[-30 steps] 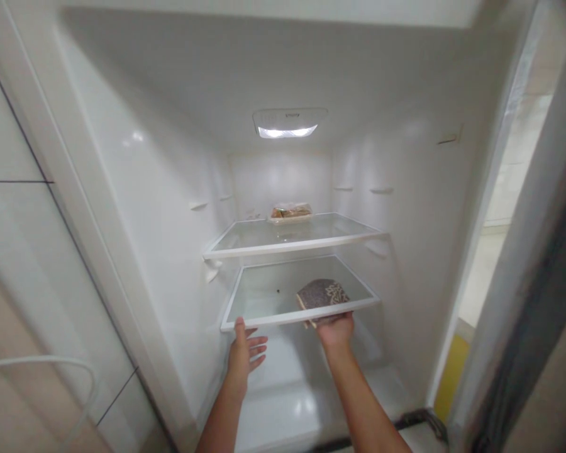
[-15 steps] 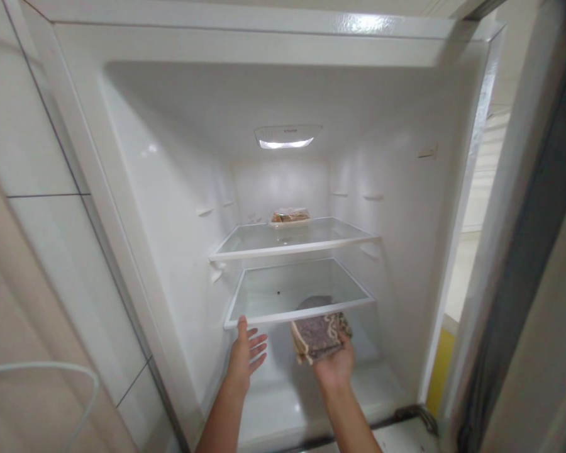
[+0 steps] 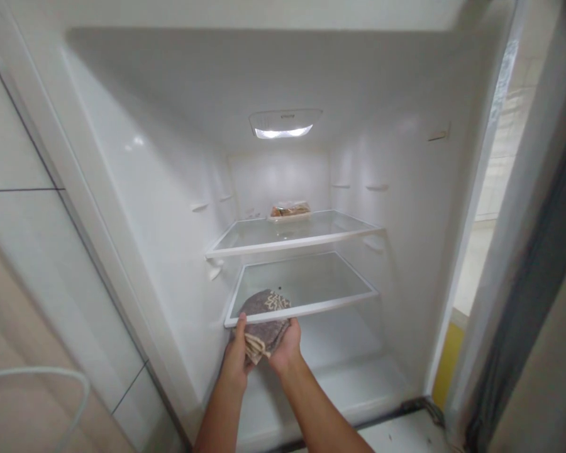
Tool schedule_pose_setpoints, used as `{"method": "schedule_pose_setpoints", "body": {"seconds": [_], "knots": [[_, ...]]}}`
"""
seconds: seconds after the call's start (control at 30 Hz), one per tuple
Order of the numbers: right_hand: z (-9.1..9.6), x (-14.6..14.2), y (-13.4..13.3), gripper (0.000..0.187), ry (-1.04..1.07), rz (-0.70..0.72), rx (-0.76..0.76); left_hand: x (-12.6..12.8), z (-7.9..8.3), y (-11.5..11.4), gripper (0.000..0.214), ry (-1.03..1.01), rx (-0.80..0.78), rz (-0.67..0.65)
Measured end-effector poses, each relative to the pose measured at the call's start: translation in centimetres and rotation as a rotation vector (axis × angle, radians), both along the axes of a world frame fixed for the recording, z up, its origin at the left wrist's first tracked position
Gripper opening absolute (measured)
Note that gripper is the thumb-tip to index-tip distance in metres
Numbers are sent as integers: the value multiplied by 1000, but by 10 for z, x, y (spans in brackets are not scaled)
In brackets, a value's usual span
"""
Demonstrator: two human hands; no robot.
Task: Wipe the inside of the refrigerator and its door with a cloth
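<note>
Right hand cups a gray cloth from below, bent around its right side. Left hand is at the other side, with its thumb up on the front edge of the lower shelf — its other fingers are hidden, so I cannot tell if they pinch or lie flat. That cloth is under the glass near the front left corner, and its top part shows through, with a pale flower shape on it. I think the work is partway along, since both hands are busy there. One dark speck is on the lower shelf, but I cannot tell which parts are done and which are left. All this is inside a big white fridge with its light on. Its top shelf holds a pack at the back — something brown in clear wrap.
</note>
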State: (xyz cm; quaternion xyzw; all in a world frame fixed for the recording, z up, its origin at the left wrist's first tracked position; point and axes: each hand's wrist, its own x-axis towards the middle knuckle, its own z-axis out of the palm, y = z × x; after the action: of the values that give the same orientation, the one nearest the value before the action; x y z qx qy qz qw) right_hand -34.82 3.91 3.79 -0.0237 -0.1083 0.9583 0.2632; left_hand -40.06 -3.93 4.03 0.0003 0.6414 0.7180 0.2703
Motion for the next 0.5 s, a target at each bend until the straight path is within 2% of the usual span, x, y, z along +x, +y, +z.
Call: {"method": "schedule_pose_setpoints", "body": {"seconds": [0.1,0.23,0.3,0.4,0.5], "knots": [[-19,38,38,31,-37,-242,-31,-1,0,-2,69,-2,-78,21],[-48,113,99,26,-81,-598,-164,2,1,3,62,56,-39,23],[-57,137,121,28,-108,-671,-146,5,-1,9,54,81,-11,56],[-55,140,139,26,-134,-682,-108,6,-5,19,56,112,36,81],[-37,114,151,26,-117,-677,-69,0,-12,26,68,141,74,25]]}}
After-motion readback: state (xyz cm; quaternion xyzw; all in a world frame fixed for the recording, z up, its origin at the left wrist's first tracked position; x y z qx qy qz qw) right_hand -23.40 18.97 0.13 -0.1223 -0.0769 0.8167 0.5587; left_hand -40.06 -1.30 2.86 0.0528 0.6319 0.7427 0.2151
